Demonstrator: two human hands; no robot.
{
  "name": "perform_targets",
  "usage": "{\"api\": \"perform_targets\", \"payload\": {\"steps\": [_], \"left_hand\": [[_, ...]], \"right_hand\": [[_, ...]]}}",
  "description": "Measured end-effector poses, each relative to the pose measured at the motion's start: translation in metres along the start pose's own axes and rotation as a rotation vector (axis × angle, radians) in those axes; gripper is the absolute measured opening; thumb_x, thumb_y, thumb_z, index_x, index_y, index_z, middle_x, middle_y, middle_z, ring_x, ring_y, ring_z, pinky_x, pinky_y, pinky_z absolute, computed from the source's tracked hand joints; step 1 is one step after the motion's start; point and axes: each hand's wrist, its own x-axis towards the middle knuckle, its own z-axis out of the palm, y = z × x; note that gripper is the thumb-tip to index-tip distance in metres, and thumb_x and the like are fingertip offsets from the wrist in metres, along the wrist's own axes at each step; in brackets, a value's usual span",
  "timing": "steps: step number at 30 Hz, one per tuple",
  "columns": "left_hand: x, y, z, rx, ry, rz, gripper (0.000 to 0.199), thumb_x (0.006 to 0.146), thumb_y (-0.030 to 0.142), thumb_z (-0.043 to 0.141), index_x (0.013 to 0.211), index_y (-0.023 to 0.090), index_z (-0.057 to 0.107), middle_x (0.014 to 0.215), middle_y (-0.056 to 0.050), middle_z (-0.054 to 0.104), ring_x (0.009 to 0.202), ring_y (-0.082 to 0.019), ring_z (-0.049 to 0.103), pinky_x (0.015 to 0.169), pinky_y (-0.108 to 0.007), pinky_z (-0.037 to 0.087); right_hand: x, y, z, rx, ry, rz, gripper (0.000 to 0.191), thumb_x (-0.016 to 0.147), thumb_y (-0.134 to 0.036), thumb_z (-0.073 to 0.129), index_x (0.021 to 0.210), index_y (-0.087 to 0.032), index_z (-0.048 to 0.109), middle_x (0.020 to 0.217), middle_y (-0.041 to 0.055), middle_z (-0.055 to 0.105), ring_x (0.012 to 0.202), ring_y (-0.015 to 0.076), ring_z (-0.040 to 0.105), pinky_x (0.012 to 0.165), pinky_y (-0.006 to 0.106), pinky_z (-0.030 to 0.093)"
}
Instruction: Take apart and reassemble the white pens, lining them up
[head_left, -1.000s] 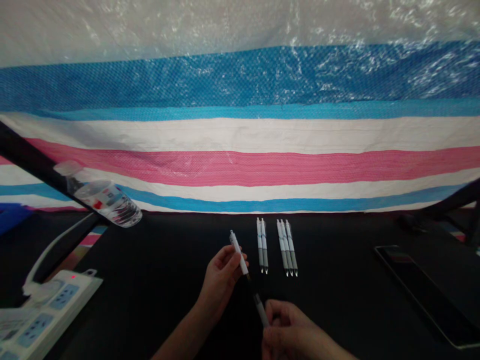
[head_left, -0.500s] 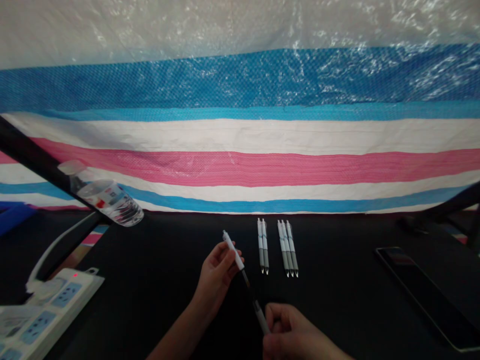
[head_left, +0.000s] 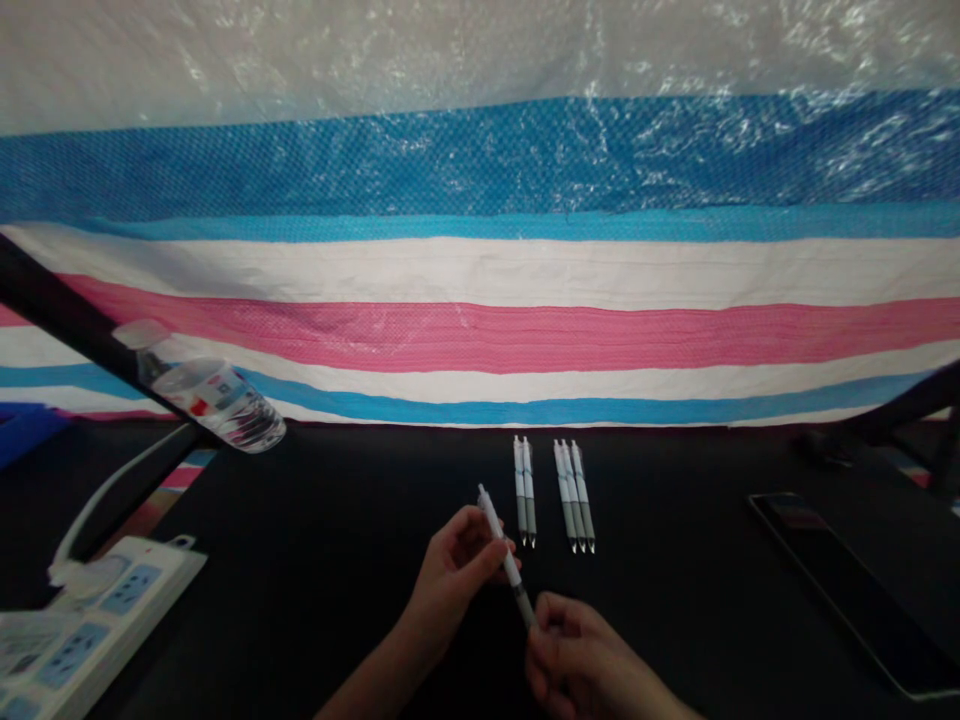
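Note:
Between my two hands is a pen in two parts, held at a slant over the black table. My left hand (head_left: 459,572) pinches its white upper barrel (head_left: 495,525), clicker end pointing up and away. My right hand (head_left: 574,650) grips the grey lower barrel (head_left: 525,606) near the tip, which the fingers hide. The two parts nearly meet, with a short dark section between them. Beyond my hands lie a pair of white and grey pens (head_left: 525,490) and, to their right, a group of three similar pens (head_left: 574,495), all side by side with tips toward me.
A white power strip (head_left: 112,610) with a plugged-in cable lies at the left. Behind it a clear water bottle (head_left: 217,400) leans beside a black bar. At the right is a dark phone (head_left: 847,590). Striped plastic sheeting (head_left: 480,335) hangs along the back of the black table (head_left: 315,540).
The white upper barrel, in my left hand, has moved right and toward me. My right hand has shifted slightly up, and the gap between the two pen parts has closed almost fully.

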Motion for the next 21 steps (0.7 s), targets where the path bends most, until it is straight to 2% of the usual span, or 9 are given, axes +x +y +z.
{"api": "perform_targets", "payload": {"steps": [5,7,9,11,13,16,19,21], "left_hand": [[0.0028,-0.0012,-0.0031,-0.086,-0.038,-0.039,0.035,0.071,0.035,0.089,0.094,0.015,0.070,0.081,-0.005,0.075,0.072,-0.018,0.073,0.066,-0.027,0.059],[0.0026,-0.0006,-0.0026,-0.104,-0.027,-0.040,0.035,0.071,0.034,0.090,0.093,0.015,0.071,0.080,-0.005,0.074,0.072,-0.018,0.073,0.065,-0.026,0.059],[0.0021,0.0006,-0.0014,-0.106,0.000,-0.027,0.033,0.070,0.033,0.090,0.091,0.015,0.071,0.080,-0.005,0.074,0.072,-0.018,0.072,0.065,-0.026,0.059],[0.0018,0.0016,-0.0004,-0.102,0.037,-0.007,0.033,0.071,0.033,0.090,0.090,0.016,0.071,0.081,-0.004,0.074,0.072,-0.018,0.072,0.065,-0.027,0.060],[0.0015,0.0024,0.0002,-0.095,0.056,0.010,0.033,0.070,0.033,0.090,0.090,0.016,0.071,0.081,-0.004,0.074,0.072,-0.019,0.072,0.065,-0.027,0.060],[0.0010,0.0032,0.0004,-0.090,0.064,0.021,0.033,0.070,0.033,0.090,0.090,0.016,0.071,0.081,-0.004,0.074,0.073,-0.019,0.072,0.066,-0.028,0.060],[0.0009,0.0038,0.0009,-0.098,0.070,0.021,0.033,0.069,0.033,0.091,0.089,0.016,0.071,0.080,-0.004,0.073,0.072,-0.019,0.071,0.066,-0.029,0.060],[0.0011,0.0039,0.0013,-0.098,0.076,0.019,0.033,0.068,0.033,0.091,0.089,0.016,0.071,0.080,-0.004,0.073,0.072,-0.019,0.071,0.065,-0.028,0.060]], "right_hand": [[0.0047,0.0043,-0.0018,0.025,-0.047,-0.018,0.060,0.064,-0.071,0.079,0.074,-0.020,0.050,0.047,-0.0044,0.058,0.031,0.0042,0.039,0.035,0.016,0.023],[0.0058,0.0056,-0.0024,0.035,-0.060,-0.021,0.061,0.066,-0.074,0.074,0.076,-0.018,0.054,0.046,-0.0021,0.059,0.031,0.0057,0.043,0.033,0.016,0.023],[0.0055,0.0055,-0.0024,0.031,-0.047,-0.001,0.065,0.071,-0.077,0.067,0.087,-0.015,0.058,0.053,0.0037,0.068,0.035,0.0085,0.052,0.033,0.015,0.025],[0.0046,0.0052,-0.0027,-0.013,-0.023,0.006,0.065,0.074,-0.076,0.066,0.098,-0.016,0.054,0.067,0.0081,0.075,0.039,0.0102,0.059,0.033,0.014,0.027],[0.0047,0.0061,-0.0036,-0.080,0.004,-0.033,0.060,0.072,-0.071,0.072,0.092,-0.021,0.047,0.069,0.0058,0.075,0.038,0.0097,0.059,0.032,0.013,0.025],[0.0062,0.0084,-0.0050,-0.102,0.016,-0.074,0.060,0.070,-0.071,0.075,0.081,-0.023,0.040,0.057,-0.0003,0.069,0.033,0.0082,0.053,0.031,0.012,0.022],[0.0059,0.0070,-0.0031,-0.051,-0.003,-0.010,0.064,0.073,-0.081,0.061,0.080,-0.019,0.048,0.052,0.0023,0.066,0.033,0.0081,0.053,0.031,0.013,0.025],[0.0040,0.0040,-0.0005,-0.055,0.004,-0.003,0.067,0.074,-0.082,0.059,0.084,-0.017,0.052,0.061,0.0060,0.070,0.035,0.0080,0.056,0.031,0.013,0.028]]}}
